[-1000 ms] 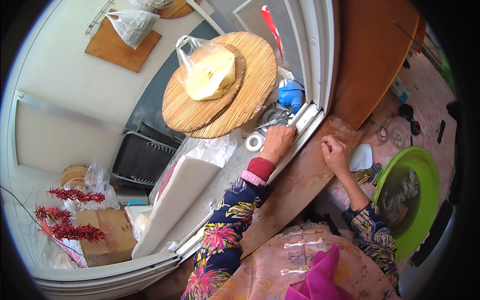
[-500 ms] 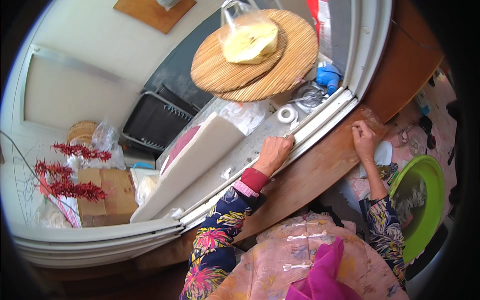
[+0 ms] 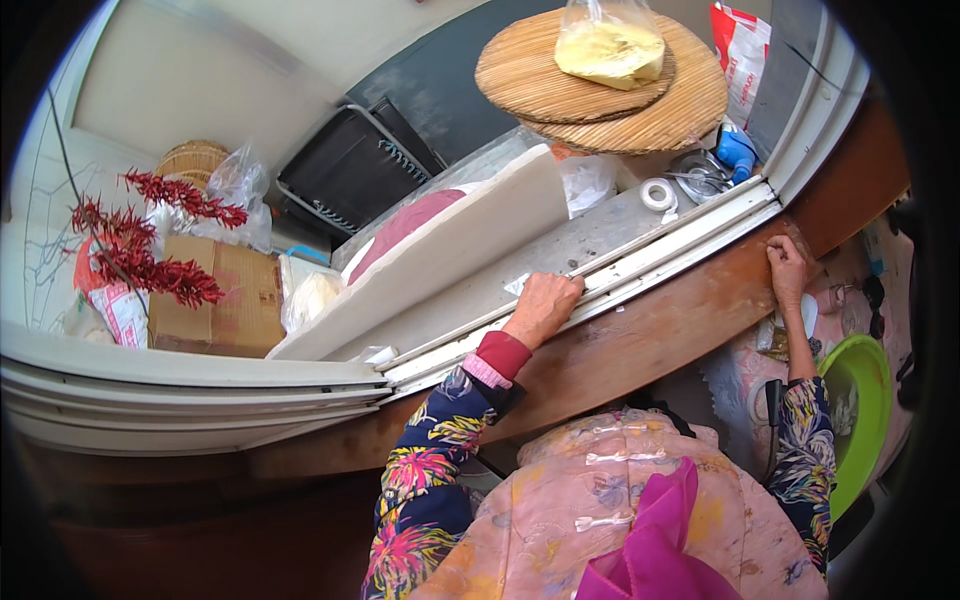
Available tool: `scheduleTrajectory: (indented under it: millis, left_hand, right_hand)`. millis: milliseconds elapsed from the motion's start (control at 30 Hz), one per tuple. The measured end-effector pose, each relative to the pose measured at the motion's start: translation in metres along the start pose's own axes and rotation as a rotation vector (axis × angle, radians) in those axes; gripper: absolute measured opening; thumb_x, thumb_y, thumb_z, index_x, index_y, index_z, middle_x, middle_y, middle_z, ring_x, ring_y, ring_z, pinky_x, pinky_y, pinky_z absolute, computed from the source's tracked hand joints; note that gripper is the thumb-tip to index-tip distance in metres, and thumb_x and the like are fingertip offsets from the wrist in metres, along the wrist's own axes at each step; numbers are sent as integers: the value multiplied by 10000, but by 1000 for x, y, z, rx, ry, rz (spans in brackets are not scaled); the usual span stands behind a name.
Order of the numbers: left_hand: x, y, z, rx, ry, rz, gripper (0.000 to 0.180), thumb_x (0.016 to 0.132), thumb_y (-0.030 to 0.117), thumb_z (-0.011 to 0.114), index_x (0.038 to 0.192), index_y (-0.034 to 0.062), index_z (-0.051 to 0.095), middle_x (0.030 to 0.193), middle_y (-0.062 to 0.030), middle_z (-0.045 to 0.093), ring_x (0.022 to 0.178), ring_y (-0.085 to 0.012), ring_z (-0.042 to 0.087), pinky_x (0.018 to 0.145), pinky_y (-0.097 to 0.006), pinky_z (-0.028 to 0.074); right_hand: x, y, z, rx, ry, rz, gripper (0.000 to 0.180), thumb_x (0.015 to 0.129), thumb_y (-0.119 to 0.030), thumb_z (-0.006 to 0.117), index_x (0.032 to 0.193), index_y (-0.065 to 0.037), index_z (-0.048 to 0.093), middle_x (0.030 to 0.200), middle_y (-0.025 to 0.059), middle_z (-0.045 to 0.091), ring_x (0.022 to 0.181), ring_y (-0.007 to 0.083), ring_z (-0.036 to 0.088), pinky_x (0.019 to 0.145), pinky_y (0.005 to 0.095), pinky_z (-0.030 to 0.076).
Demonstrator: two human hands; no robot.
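Note:
My left hand [image 3: 545, 308] rests on the white sliding-window track [image 3: 690, 232] with its fingers curled closed. Whatever may be inside its grip is hidden. Toward the right end of the brown wooden sill [image 3: 640, 335], my right hand [image 3: 788, 266] touches the board with bent, closed fingers; I cannot see anything held there. Beyond the track, a roll of white tape [image 3: 657, 195] lies on the grey ledge [image 3: 480, 285].
Past the window stand two round woven lids [image 3: 690, 105] bearing a bag of yellow food [image 3: 610, 52], a blue bottle [image 3: 736, 150], a pale upright board [image 3: 440, 250], a cardboard box [image 3: 225, 295] and red dried sprigs [image 3: 160, 280]. A green basin [image 3: 868, 400] sits at right.
The view has shifted, so the window and lids appear farther right. My left hand stays on the track and my right hand on the sill, both still closed.

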State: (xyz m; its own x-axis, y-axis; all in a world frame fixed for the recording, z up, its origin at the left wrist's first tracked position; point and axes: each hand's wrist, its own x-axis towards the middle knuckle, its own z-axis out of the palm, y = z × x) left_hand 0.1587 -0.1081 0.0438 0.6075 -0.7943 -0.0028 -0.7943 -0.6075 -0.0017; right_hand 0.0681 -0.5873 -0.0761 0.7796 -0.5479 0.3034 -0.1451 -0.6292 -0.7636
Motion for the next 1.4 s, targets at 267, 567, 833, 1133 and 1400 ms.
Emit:
scheduleTrajectory:
  millis: [267,567,833,1133,1400]
  left_hand:
    - [-39,-28,5,-8,-26,-23,92,879,111,584,878,54,656,702,-183,687,687,-375,701,602,-496,534]
    - [-42,-19,2,-554,327,-247,278,974,189,600,1178,39,713,725,-140,712,611,-285,670,573,-424,502]
    - [-29,15,-9,-1544,286,-584,222,967,105,650,1152,38,753,803,40,607,638,-55,510,567,-222,434]
    - [-13,41,2,-1578,401,-633,250,980,113,660,1204,15,715,923,7,655,712,-64,545,652,-223,466]
    - [-6,56,-7,-1590,536,-716,462,1044,195,595,1466,17,529,1060,-81,700,757,-96,629,655,-236,533]
  right_hand:
    - [-21,-86,18,411,-97,-42,103,970,-62,645,1057,-27,688,885,-42,625,799,41,555,714,203,450]
    - [-114,-234,89,662,-732,84,214,966,-103,631,1165,-45,685,835,4,664,630,44,534,553,209,433]
    - [-115,-256,121,787,-921,279,364,1011,-190,605,1328,-12,602,915,58,709,576,59,580,464,189,436]
    - [-91,-256,117,956,-1011,230,514,957,-143,712,1421,-11,533,930,23,673,633,65,598,478,173,433]
    - [-39,-247,125,882,-882,232,387,949,-163,718,1286,4,627,817,25,695,588,54,603,446,178,437]
